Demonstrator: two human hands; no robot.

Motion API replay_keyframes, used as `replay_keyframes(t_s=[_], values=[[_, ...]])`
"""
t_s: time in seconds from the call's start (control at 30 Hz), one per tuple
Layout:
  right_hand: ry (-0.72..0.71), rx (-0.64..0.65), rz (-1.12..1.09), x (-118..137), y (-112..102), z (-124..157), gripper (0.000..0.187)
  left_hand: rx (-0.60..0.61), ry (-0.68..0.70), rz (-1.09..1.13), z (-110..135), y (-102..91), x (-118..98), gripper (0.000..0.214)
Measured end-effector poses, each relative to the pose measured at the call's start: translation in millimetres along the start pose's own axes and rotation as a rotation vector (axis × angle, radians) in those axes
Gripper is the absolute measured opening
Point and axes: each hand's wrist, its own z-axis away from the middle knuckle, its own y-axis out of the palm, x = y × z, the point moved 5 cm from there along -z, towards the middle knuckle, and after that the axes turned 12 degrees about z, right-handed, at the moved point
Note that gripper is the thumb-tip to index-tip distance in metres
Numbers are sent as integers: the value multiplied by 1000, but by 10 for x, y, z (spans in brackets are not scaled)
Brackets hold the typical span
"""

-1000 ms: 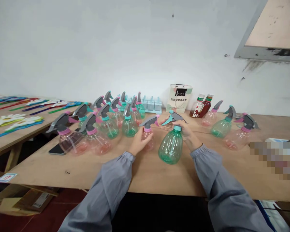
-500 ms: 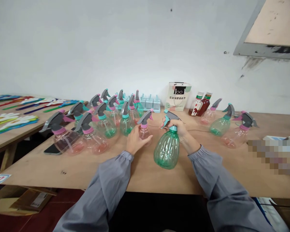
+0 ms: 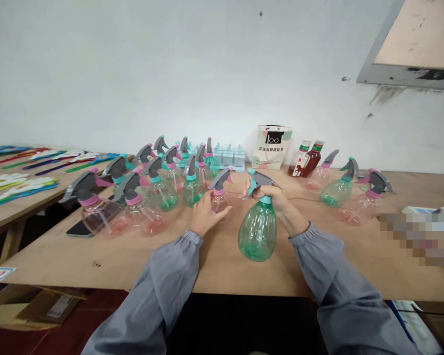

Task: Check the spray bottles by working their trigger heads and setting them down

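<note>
My right hand [image 3: 276, 196] grips a green spray bottle [image 3: 258, 231] by its neck, just under the grey head with the turquoise trigger. Its clear ribbed body hangs down in front of me, nearly upright. To its left, my left hand [image 3: 208, 213] is closed round the body of a smaller-looking pink spray bottle [image 3: 220, 198], thumb across the near side. That bottle is upright, its pink nozzle pointing right. Beside my left hand stands a group of pink and green spray bottles, among them a green one [image 3: 193, 190] and a pink one [image 3: 147, 217].
Three more spray bottles, one of them green [image 3: 336, 191], stand at the right. By the wall are a paper bag [image 3: 272, 148], two drink bottles [image 3: 301, 160] and a light-blue rack [image 3: 233, 159]. A phone [image 3: 80, 229] lies at the left. Flower-shaped crafts [image 3: 25, 185] cover another table.
The green spray bottle in my right hand has swung slightly to the right and its head has tipped a little to the left. My left hand stays on the pink bottle.
</note>
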Motion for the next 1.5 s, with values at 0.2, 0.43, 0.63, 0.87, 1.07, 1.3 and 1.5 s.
replay_keyframes(t_s=[0.2,0.43,0.63,0.87,1.07,1.3,1.5], values=[[-32,-64,4,65,23,9,25,16,16,5,-1,0,10,65],[-10,-101,-2,2,-76,3,16,-3,25,4,1,4,32,69],[-3,-78,-6,-51,-94,-37,33,1,39,9,0,8,41,67],[-5,-180,-2,-121,-250,-40,20,16,42,34,-1,7,48,69],[47,-111,-12,-193,-239,-32,19,12,27,41,-1,2,45,71],[-14,-133,40,-158,-246,-22,22,10,29,44,-1,3,52,69],[-32,-176,177,-195,-324,-15,12,21,10,61,0,1,58,70]])
